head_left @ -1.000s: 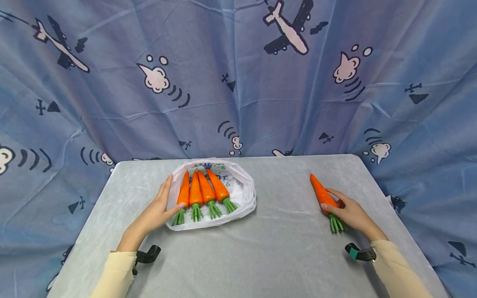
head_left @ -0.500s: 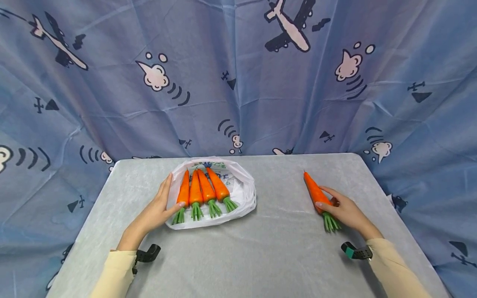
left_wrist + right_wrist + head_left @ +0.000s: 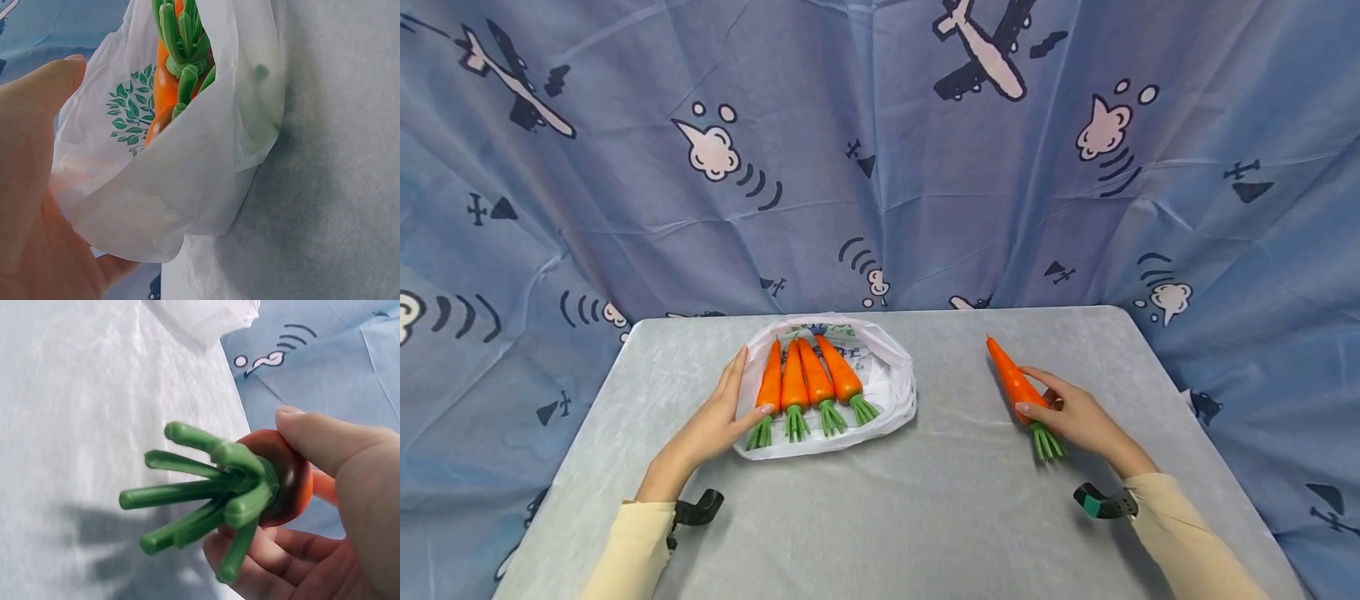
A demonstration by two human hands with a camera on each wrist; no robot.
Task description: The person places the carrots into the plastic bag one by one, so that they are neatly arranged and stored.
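Note:
On the left of the table lies a white plastic bag [image 3: 891,400], its mouth wide and several carrots [image 3: 793,379] side by side inside, green stems toward me. My left hand [image 3: 718,417] holds the bag's left side, thumb over the rim and fingers along the outside. The left wrist view has green stems [image 3: 184,37] showing in the bag's mouth, with green leaf print on the plastic. At the right my right hand [image 3: 1078,417] grips a single carrot [image 3: 1011,379] near its thick end, thumb on one side and fingers on the other. Its green stems [image 3: 187,494] point at the right wrist camera.
A grey-white table [image 3: 880,533] bears everything. Behind and beside it hangs a blue curtain [image 3: 805,250] printed with airplanes. A dark band with a camera is on each wrist.
My right hand has moved left toward the bag with the carrot in its grip. The left hand, the bag and the carrots inside have stayed in place.

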